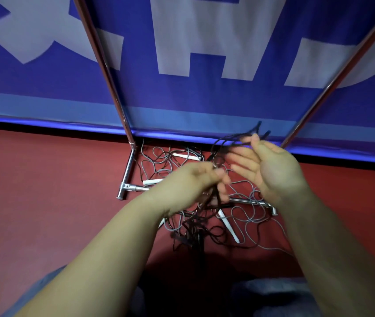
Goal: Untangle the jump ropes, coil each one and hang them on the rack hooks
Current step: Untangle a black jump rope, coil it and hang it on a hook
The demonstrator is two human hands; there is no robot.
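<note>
Left hand: the left hand (195, 181) is closed around a bundle of strands of the black rope (195, 221), which is gripped between curled fingers above the pile.
Right hand: the right hand (266, 165) is held mostly open, palm turned inward; loops of the black rope are pinched lightly at its fingertips (254, 139), though blur makes the exact hold hard to judge.
Task thing, place: the black rope is lifted off the red floor (44, 191) between the two hands; its lower part hangs into the tangle. The grey ropes (246, 213) with white handles (228, 225) lie on the floor around the chrome rack base (128, 170), near the floor's far edge under the blue banner (182, 92).
Pointing and long axis: the held stretch of black rope runs from the lower left up to the upper right; no single axis can be given for the loose loops below.
Stage: untangling is judged to be under way; nothing is seen coiled or hung.
Risk: knots could be tightened if the black rope is pulled hard while grey loops cross it.
Risk: strands could be snagged on the rack's foot bar, since loops are draped over it.
Risk: the lightly held loops could be dropped back into the pile.
</note>
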